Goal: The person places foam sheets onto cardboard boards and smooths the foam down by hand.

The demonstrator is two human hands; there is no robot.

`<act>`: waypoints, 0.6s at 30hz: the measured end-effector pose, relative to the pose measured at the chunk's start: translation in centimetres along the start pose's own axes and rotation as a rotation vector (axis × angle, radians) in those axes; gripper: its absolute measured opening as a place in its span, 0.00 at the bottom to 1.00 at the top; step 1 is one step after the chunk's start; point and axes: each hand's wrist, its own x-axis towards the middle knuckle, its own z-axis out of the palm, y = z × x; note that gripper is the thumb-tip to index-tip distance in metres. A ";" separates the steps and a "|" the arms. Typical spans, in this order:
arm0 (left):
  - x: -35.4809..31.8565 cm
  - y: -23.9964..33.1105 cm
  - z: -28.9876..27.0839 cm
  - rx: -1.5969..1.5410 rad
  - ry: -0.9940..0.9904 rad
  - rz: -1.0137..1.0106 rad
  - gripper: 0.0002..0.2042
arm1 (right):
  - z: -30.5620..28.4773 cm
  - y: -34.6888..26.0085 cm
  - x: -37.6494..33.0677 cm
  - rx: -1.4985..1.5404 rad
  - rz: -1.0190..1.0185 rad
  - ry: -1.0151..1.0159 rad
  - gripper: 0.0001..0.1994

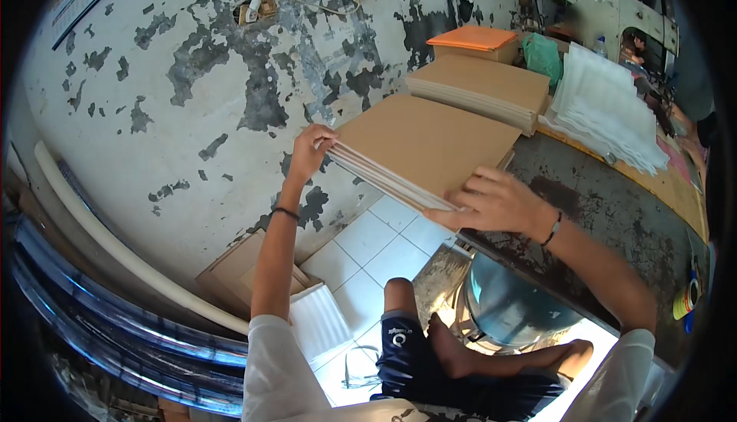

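Note:
A stack of brown cardboard sheets (430, 142) with pale edges juts over the near left side of the dark worktable (614, 215). My left hand (311, 149) pinches the stack's left corner, its fingers closed on the edge. At the near right corner, my right hand (491, 201) grips the stack with the thumb low at the edge and the fingers bent over the top. Behind lies a second cardboard stack (480, 84), close to the first one's far edge.
Farther back are an orange-topped stack (472, 38), a green plastic bag (543, 57) and white foam sheets (606, 107). A roll of tape (685, 299) lies at the right. Below the table stands a rounded dark tank (514, 299). Long plastic-wrapped rolls (115, 322) lie left, beside the peeling wall.

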 end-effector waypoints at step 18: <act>-0.8 -1.3 2.1 -0.278 0.043 -0.301 0.11 | 1.6 2.9 -3.2 0.575 0.250 -0.059 0.25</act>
